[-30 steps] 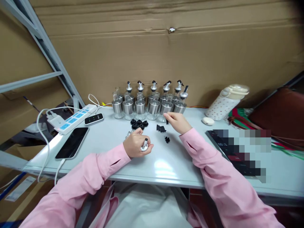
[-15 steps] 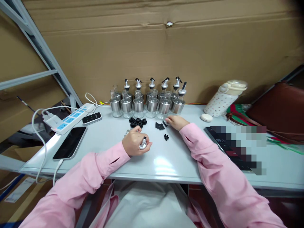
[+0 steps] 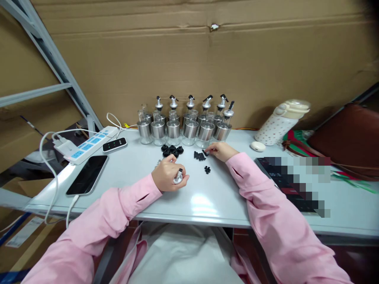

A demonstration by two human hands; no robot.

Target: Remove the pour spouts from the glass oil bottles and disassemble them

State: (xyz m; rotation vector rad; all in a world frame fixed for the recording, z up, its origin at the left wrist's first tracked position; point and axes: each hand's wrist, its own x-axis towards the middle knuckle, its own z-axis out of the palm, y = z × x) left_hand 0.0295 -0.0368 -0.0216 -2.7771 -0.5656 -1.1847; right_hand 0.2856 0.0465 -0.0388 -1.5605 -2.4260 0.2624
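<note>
My left hand (image 3: 168,173) rests on the white table (image 3: 204,203), curled round a small silver pourer spout (image 3: 178,177). My right hand (image 3: 219,150) lies farther back, fingertips pinching at a row of small black tubes (image 3: 199,155); what it holds is too small to name. Black round caps (image 3: 172,150) cluster just beyond my left hand. A few tiny black pieces (image 3: 207,170) lie between my hands. Several glass bottles with steel bases and pourer tops (image 3: 189,124) stand in rows at the back.
A power strip (image 3: 89,144), a small black remote (image 3: 115,144) and a charging phone (image 3: 88,174) lie on the left. On the right are a spotted flask (image 3: 280,122), a white oval case (image 3: 258,146), a dark device (image 3: 284,177) and a brown bag (image 3: 349,138). Cardboard lines the back.
My right hand came down from in front of the bottles to the row of black tubes on the table. My left hand kept its hold on the silver spout.
</note>
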